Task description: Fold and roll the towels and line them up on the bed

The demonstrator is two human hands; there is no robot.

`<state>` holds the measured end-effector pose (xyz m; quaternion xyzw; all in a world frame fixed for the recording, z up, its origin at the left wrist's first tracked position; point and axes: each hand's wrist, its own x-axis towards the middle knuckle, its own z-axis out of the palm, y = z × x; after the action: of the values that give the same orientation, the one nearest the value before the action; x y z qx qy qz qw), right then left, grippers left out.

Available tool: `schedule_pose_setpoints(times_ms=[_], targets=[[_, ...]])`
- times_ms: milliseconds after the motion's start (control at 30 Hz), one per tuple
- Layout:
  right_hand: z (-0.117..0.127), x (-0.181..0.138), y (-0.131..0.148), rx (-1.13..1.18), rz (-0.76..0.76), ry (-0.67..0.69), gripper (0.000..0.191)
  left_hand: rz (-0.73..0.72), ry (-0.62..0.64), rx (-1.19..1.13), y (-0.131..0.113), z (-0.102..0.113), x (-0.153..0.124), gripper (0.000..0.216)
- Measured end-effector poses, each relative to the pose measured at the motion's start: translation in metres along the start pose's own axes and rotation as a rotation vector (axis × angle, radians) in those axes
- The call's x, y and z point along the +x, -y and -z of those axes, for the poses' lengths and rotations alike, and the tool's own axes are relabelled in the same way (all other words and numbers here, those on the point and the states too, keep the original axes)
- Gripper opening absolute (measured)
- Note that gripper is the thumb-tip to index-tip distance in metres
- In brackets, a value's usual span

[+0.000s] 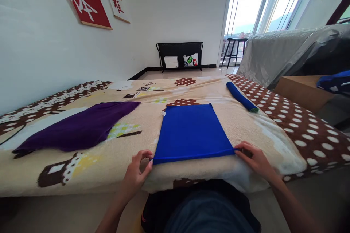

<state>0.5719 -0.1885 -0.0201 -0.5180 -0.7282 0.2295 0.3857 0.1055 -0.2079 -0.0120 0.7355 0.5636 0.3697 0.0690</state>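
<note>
A blue towel (pixel 193 129) lies flat on the patterned blanket (pixel 153 134) in front of me, a small white tag at its far left corner. Its near edge is turned over in a narrow fold. My left hand (pixel 138 169) pinches the near left corner between thumb and fingers. At the near right corner, my right hand (pixel 253 158) pinches the other end of the same fold. To the left, a purple cloth (pixel 79 127) is spread out with uneven edges. A rolled blue towel (pixel 240 96) with a greenish end rests at the far right.
The blanket has a brown polka-dot border (pixel 308 134). Beyond its right side are a cardboard box (pixel 298 89) and a large plastic-covered object (pixel 276 51). A black rack (pixel 180 51) stands by the far wall, a stool (pixel 235 47) near the glass door.
</note>
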Motion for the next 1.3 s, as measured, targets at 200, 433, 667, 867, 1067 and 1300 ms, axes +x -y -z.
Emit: schedule_pose_setpoints(times_ms=[200,433,667,867,1067,1300], targets=[[-0.024,0.005,-0.006,-0.060,-0.079,-0.129,0.020,-0.153,-0.085,0.249,-0.005,-0.025,0.007,0.018],[-0.039,0.003,-0.008,-0.419,0.143,-0.398,0.021,-0.165,-0.255,0.377,-0.009,-0.036,0.000,0.017],[-0.040,-0.004,-0.012,-0.509,0.349,-0.397,0.018,-0.166,-0.249,0.292,-0.016,-0.027,-0.005,0.020],[-0.036,-0.009,-0.011,-0.453,0.326,-0.329,0.020,-0.253,-0.221,0.285,-0.016,-0.021,-0.012,0.027],[-0.036,-0.008,-0.008,-0.405,0.308,-0.321,0.016,-0.288,-0.259,0.293,-0.017,-0.021,-0.015,0.029],[-0.039,-0.008,-0.008,-0.389,0.319,-0.327,0.013,-0.315,-0.271,0.339,-0.014,-0.020,-0.019,0.032]])
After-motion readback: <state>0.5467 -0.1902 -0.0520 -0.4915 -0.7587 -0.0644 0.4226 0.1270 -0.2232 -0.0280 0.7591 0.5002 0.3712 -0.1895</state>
